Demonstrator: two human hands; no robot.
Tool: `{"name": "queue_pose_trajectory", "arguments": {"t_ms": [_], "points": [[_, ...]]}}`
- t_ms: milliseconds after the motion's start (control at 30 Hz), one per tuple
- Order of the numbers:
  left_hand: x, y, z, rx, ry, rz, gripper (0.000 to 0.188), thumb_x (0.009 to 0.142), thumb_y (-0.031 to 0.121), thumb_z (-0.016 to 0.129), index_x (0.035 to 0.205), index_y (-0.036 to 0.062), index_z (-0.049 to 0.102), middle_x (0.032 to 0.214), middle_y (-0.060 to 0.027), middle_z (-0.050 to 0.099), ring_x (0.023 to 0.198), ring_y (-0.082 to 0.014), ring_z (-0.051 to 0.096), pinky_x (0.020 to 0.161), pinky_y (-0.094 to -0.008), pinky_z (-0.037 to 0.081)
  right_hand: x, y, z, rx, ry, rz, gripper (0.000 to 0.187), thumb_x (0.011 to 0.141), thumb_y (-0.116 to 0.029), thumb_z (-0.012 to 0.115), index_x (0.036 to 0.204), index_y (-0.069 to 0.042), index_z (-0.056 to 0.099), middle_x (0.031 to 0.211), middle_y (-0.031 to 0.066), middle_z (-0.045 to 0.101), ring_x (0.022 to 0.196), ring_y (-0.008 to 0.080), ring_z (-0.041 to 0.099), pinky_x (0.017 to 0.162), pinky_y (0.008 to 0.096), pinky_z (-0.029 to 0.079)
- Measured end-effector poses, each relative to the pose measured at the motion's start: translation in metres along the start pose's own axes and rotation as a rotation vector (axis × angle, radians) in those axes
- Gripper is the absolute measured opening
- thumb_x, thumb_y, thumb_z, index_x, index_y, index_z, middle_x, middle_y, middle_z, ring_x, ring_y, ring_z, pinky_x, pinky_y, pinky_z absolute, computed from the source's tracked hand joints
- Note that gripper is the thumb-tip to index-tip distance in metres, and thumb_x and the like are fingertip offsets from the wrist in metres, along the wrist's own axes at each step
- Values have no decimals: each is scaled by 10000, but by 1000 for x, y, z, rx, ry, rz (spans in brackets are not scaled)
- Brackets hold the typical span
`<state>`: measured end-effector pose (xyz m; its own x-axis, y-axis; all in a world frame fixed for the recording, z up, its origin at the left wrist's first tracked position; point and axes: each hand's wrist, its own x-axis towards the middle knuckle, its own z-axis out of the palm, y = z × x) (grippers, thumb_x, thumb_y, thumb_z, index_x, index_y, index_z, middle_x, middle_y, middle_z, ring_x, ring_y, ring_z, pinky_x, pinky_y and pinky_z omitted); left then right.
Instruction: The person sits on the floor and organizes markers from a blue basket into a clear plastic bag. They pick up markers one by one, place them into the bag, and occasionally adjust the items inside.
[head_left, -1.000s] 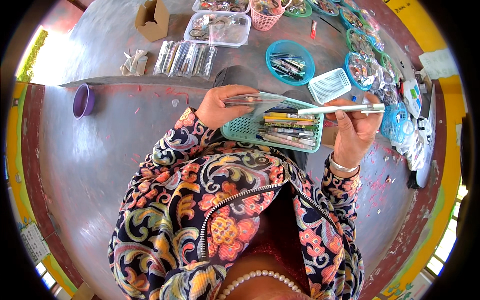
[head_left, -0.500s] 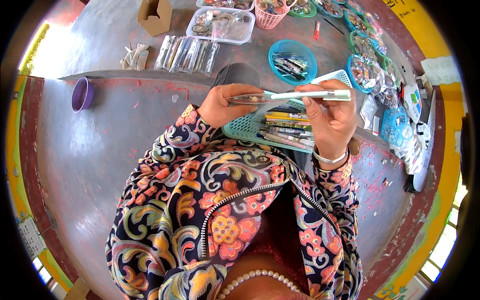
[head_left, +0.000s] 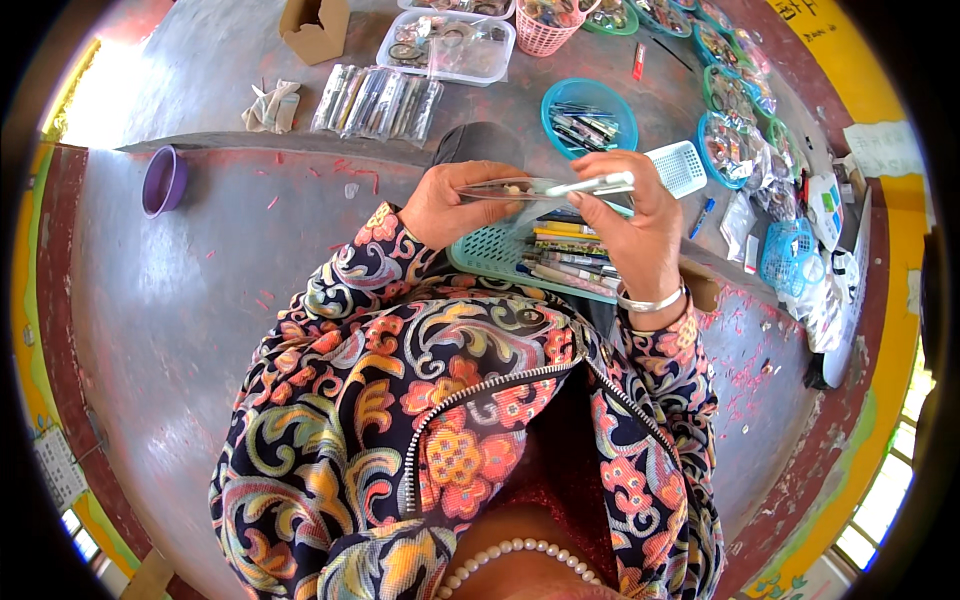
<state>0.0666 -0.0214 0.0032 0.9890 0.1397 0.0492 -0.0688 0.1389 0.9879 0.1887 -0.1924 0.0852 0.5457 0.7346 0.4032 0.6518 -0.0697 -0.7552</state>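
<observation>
A white pen (head_left: pixel 600 184) is held by the right hand (head_left: pixel 640 225), with thumb and fingers closed around its barrel and almost no gap left. By the left hand (head_left: pixel 450 205), a clear plastic sleeve (head_left: pixel 505 189) is pinched in a similarly tight way. Since one second ago, the pen has been carried leftward, and the sleeve's right end is now overlapped by its tip; whether the tip lies inside cannot be told. Thus the two held things, which were apart, are brought together between the fingers. Just below the fingers, other pens (head_left: pixel 568 258) are contained in a pale green perforated basket (head_left: pixel 480 250). Beyond the fingertips, a round blue basin (head_left: pixel 632 115) is seen; farther left, packed pens (head_left: pixel 376 103) are laid in a row.
</observation>
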Motion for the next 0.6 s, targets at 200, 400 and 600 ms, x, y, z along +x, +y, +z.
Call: {"name": "queue_pose_trajectory", "arguments": {"t_ms": [200,400,600], "points": [[1,0,-1,17,13,2,302,846,73,640,1126,-26,586,1036,-61,642,938,-87,578,829,-239,471,-3,17,11,-28,-82,34,255,675,-60,736,910,-55,640,1037,80,622,1001,243,539,862,342,423],[-1,-6,-2,-23,57,47,296,845,66,640,1122,-27,589,1017,-63,644,927,-90,581,824,-242,473,-2,11,3,5,-121,55,317,702,-116,738,996,-51,638,1080,92,614,1030,250,536,893,346,413],[-2,-2,-1,-49,23,27,314,840,47,636,1141,-23,578,1029,-71,640,934,-99,584,826,-247,476,0,3,9,-15,-52,86,233,733,-106,717,943,-40,643,991,81,625,962,243,557,842,347,433]]}}
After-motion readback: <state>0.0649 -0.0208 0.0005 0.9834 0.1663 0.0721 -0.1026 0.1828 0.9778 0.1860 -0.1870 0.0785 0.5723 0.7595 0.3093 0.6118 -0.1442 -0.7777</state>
